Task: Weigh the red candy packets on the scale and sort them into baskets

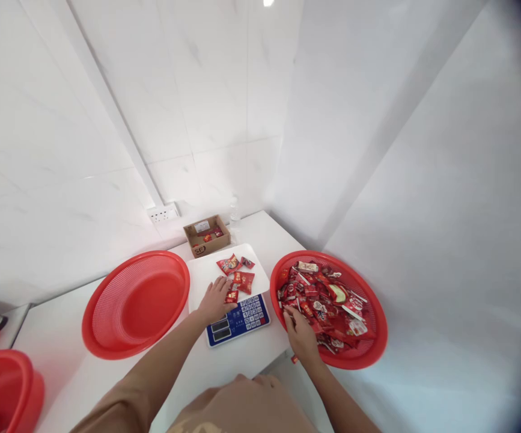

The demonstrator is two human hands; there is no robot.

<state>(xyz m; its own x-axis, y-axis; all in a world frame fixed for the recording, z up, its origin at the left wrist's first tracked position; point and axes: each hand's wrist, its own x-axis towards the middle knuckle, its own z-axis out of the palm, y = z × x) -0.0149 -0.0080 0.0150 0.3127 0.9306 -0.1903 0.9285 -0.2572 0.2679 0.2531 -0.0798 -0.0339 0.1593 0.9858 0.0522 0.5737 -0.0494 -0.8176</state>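
My left hand (217,299) lies over the front of the scale's white pan (201,278), fingers stretched out, touching a small red candy packet (232,296). More red packets (244,281) lie on the pan just beyond the fingertips. Below the pan is the scale's blue keypad panel (237,320). At the near left rim of a red basket (380,337), my right hand (301,334) has its fingers bent. A small red wrapper end (294,359) pokes out below that hand, seemingly held in it. Mixed candies (321,304) in mostly red wrappers heap up inside this basket.
Left of the scale stands a red basket (91,328) with a bare bottom. An open cardboard box (197,248) with a few packets is behind the scale, beside a clear bottle (234,210). Another red basket (28,385) sits at lower left. Walls border the white table (68,361).
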